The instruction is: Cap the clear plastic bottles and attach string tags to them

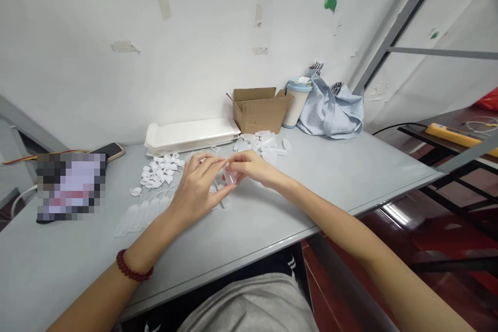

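Between my two hands is a small clear plastic sleeve (230,177), held just above the grey table. My left hand (198,184) is closed on its left side, with thumb below and fingertips above. From the right, my right hand (251,167) pinches the same sleeve near its top. A pile of similar clear pieces (266,142) lies beyond my right hand. Left of my left hand are a cluster of small white caps (157,172) and a row of translucent pieces with thin cords (136,218). More corded pieces lie partly hidden beneath my hands.
Flat white boxes (190,135) lie against the wall beside an open cardboard box (260,114). To the right stand a lidded cup (296,104) and a light blue cloth bag (330,114). A phone (115,151) and a blurred-out item (72,187) rest at the left.
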`<state>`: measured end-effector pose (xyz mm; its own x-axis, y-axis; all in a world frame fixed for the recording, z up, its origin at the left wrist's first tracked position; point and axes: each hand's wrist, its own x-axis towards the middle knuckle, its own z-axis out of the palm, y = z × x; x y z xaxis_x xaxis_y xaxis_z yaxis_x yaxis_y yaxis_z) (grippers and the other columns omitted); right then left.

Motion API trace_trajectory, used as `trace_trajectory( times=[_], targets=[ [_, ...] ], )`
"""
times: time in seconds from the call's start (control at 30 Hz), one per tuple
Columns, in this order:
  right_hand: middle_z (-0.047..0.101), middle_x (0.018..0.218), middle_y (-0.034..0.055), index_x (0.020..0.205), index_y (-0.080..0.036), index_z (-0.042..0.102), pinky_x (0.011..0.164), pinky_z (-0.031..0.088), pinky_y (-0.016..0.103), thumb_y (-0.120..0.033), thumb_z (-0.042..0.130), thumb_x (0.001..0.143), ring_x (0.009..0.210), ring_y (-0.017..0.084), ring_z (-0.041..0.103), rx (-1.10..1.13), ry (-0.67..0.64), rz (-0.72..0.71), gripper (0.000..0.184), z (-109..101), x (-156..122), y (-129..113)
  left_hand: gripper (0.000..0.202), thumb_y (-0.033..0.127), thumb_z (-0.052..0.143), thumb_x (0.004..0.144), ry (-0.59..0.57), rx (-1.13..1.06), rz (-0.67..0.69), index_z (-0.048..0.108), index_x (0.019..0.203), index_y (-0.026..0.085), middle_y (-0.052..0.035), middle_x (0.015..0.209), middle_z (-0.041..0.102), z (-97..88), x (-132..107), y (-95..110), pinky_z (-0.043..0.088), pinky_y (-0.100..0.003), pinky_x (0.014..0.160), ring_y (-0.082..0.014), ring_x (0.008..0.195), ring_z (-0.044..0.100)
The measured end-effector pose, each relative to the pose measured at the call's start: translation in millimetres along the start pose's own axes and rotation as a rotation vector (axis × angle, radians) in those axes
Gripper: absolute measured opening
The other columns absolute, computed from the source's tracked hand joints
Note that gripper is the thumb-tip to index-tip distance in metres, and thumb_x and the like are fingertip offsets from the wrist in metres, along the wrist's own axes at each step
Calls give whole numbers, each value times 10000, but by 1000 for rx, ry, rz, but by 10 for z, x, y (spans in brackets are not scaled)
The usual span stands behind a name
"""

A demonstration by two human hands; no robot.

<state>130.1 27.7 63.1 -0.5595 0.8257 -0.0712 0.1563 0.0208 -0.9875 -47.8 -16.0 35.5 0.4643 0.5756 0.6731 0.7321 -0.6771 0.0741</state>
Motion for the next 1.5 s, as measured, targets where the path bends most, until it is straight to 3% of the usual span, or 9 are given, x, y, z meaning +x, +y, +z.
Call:
trace_trajectory(
  times=[0.17, 0.4, 0.9, 1.17, 1.5],
  targets=[
    [605, 556, 0, 596, -135, 558, 512, 453, 215, -174, 528, 808, 522, 119, 606, -479, -123, 53, 217, -68, -20, 0, 336, 330, 697, 804, -146, -72, -18, 631, 1069, 136, -103, 1016, 688, 44, -31, 30, 422, -475, 924, -310, 1059, 493],
    [648, 638, 15, 705, -112, 609, 525, 445, 209, -180, 537, 812, 488, 92, 581, -612, -207, 72, 146, -94, -20, 22, 279, 344, 702, 780, -322, -115, -121, 648, 983, 160, -78, 957, 690, 30, -23, 114, 418, -478, 908, -310, 1049, 481],
    [628, 614, 13, 718, -111, 599, 475, 451, 191, -131, 538, 806, 507, 94, 583, -554, -256, 80, 109, -80, 19, 89, 310, 377, 664, 785, -550, -90, -225, 632, 1014, 172, -102, 1035, 650, -62, 23, 137, 409, -497, 924, -331, 1111, 464],
    [628, 526, 1, 742, -90, 619, 550, 529, 224, -79, 529, 790, 501, 105, 607, -344, -269, 69, 103, -80, 41, 145, 324, 368, 648, 782, -561, -99, -201, 610, 1032, 167, -106, 1048, 637, -74, 9, 125, 397, -495, 929, -334, 1134, 441],
    [651, 569, 14, 756, -88, 636, 562, 529, 224, -85, 540, 783, 538, 113, 640, -354, -256, 77, 99, -111, 18, 89, 323, 367, 633, 789, -572, -147, -214, 597, 1043, 170, -108, 1059, 634, -104, 15, 121, 391, -507, 929, -341, 1128, 441]
  ],
)
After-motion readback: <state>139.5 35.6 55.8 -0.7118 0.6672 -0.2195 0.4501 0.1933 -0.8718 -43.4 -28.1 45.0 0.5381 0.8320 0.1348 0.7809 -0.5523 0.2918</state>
